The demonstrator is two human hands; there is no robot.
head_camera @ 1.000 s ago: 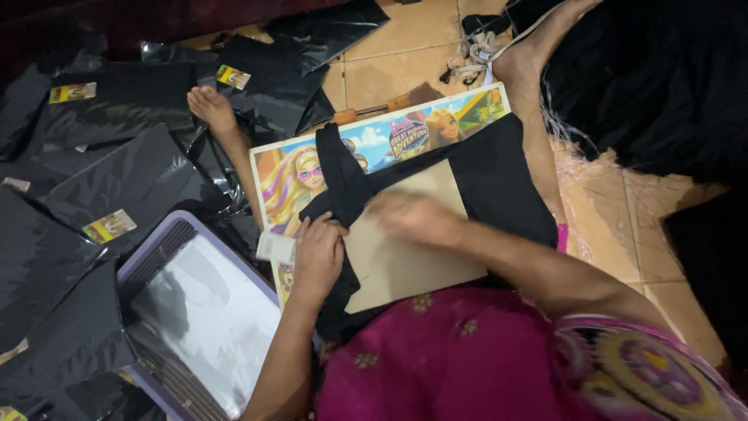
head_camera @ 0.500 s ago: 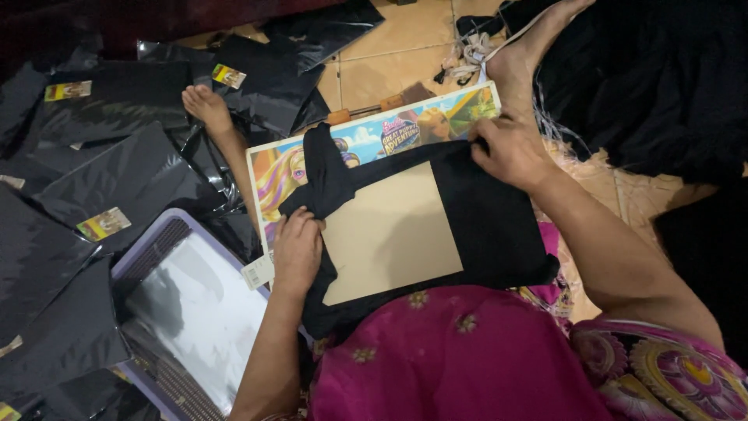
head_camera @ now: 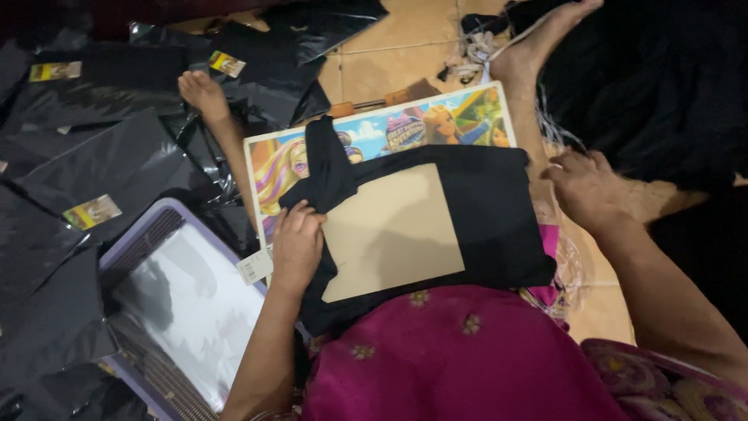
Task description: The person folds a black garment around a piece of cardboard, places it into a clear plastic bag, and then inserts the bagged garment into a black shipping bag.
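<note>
A black garment (head_camera: 491, 218) lies over a colourful cartoon-printed board (head_camera: 405, 129) on my lap, with a tan cardboard sheet (head_camera: 389, 230) on top of it. My left hand (head_camera: 296, 245) presses flat on the garment's left edge beside the cardboard, next to a white tag (head_camera: 254, 267). My right hand (head_camera: 586, 187) rests to the right of the garment with fingers loosely curled, holding nothing, close to a heap of black cloth (head_camera: 662, 86).
Black plastic packets with small labels (head_camera: 117, 171) cover the floor at left. A lilac basket (head_camera: 156, 257) holds clear plastic sheets. My bare feet (head_camera: 204, 90) stretch out on the tan tiled floor (head_camera: 397, 62).
My right hand has moved from the cardboard to the garment's right corner, then off it to the right. The garment now lies flatter around the cardboard.
</note>
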